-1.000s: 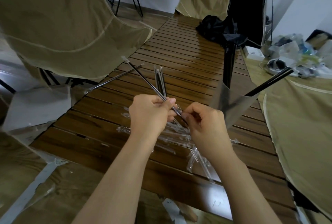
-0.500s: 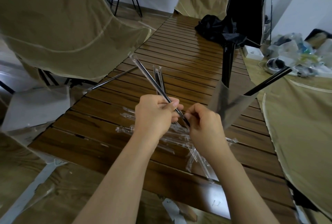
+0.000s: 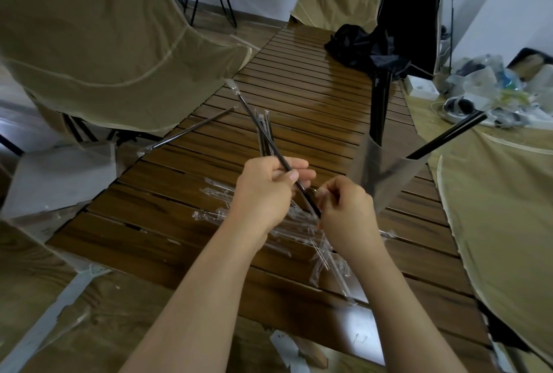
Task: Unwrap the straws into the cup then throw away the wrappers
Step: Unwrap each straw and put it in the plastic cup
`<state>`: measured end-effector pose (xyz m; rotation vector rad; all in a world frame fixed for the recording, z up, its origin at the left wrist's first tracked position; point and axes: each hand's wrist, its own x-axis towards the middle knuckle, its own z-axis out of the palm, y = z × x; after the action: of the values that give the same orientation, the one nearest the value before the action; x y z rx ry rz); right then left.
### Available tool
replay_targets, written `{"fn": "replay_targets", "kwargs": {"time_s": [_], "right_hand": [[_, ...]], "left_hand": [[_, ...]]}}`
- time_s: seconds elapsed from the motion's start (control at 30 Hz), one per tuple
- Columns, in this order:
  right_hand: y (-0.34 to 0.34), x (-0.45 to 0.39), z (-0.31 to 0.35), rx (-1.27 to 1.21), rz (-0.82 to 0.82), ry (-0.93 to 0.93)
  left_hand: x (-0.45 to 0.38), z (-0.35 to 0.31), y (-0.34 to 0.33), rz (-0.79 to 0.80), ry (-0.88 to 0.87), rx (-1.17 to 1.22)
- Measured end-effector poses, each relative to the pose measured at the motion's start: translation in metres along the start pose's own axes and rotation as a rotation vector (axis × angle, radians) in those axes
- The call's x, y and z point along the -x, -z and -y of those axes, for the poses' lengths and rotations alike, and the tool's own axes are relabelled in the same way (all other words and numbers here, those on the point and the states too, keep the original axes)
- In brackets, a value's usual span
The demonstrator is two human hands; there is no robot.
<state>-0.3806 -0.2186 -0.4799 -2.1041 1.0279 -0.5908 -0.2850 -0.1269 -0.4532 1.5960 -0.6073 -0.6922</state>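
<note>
Head view, the only camera I have: it is worn on the person's head and looks forward and steeply down along a slatted wooden table (image 3: 314,79), whose length runs away from the lens. Both forearms enter from the bottom edge; the left hand (image 3: 264,190) and right hand (image 3: 347,214) sit close, near frame centre. Wide-angle bending curves the beige folding chair (image 3: 98,43) at left. No second view overlaps it.

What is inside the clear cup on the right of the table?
The clear cup holds two black straws, one upright and one leaning right over the rim. Their lower ends blur behind the cup wall, so whether anything else lies at the bottom cannot be told.
</note>
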Motion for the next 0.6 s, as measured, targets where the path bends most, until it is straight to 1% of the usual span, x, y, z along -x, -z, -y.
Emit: {"fn": "replay_targets", "kwargs": {"time_s": [0.1, 0.17, 0.27, 0.4, 0.5, 0.6], "right_hand": [[0.003, -0.002, -0.002, -0.032, -0.001, 0.002], [0.005, -0.002, -0.002, -0.004, -0.016, 0.024], [0.006, -0.001, -0.004, 0.102, -0.023, 0.063], [0.005, 0.001, -0.008, 0.163, 0.014, 0.09], [0.005, 0.001, -0.008, 0.193, -0.011, 0.12], [0.005, 0.001, -0.006, 0.133, -0.052, 0.115]], "left_hand": [[-0.002, 0.0, 0.002, -0.041, 0.032, 0.062], [-0.004, 0.0, 0.004, -0.081, 0.048, 0.083], [-0.005, 0.0, 0.007, -0.152, 0.06, 0.071], [-0.006, 0.004, 0.016, -0.242, 0.048, 0.01], [-0.008, 0.005, 0.022, -0.265, 0.052, -0.058], [-0.006, 0.005, 0.023, -0.254, 0.051, -0.077]]}}
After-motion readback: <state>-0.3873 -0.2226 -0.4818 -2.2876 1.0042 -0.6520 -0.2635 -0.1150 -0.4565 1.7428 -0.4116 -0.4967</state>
